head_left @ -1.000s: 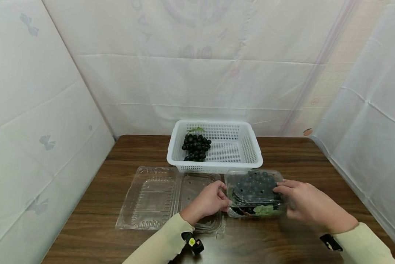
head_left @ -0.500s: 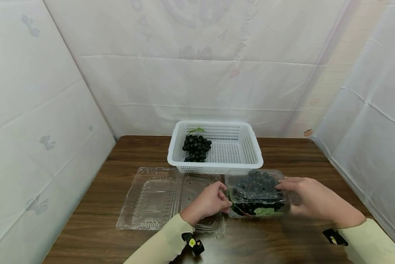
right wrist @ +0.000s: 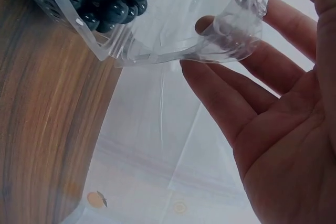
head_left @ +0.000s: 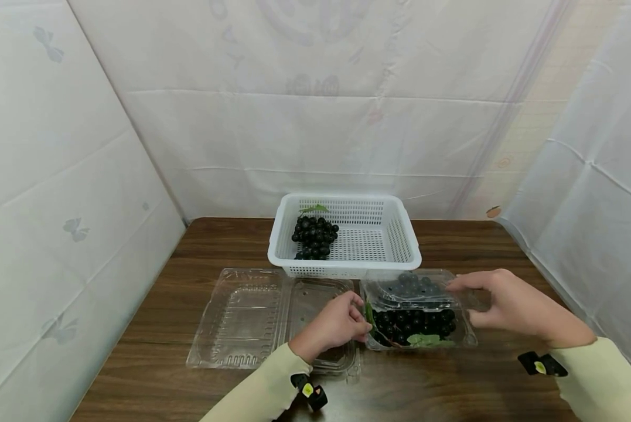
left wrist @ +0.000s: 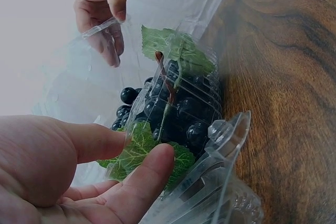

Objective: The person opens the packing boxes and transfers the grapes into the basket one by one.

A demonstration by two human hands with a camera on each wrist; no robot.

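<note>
A clear plastic clamshell container (head_left: 375, 344) full of dark grapes (head_left: 415, 323) sits at the right of the wooden table, its lid (head_left: 415, 302) raised at the front and tilted back. My right hand (head_left: 515, 308) grips the lid at its right edge, thumb and fingers on either side of the plastic in the right wrist view. At the container's left edge, my left hand (head_left: 337, 319) pinches the rim between thumb and finger. Beside those fingertips the left wrist view shows a green leaf (left wrist: 137, 148) and a brown stem (left wrist: 165, 80) among the grapes.
Left of the filled container lies a second clear clamshell (head_left: 246, 319), opened flat, partly under my left forearm. Behind both stands a white slotted basket (head_left: 347, 271) with a bunch of dark grapes (head_left: 315, 235) at its left. White cloth walls (head_left: 315, 135) enclose the table (head_left: 210, 240).
My right hand has moved slightly right and away, lifting the lid's front edge and uncovering more grapes. My left hand stays at the container's left edge.
</note>
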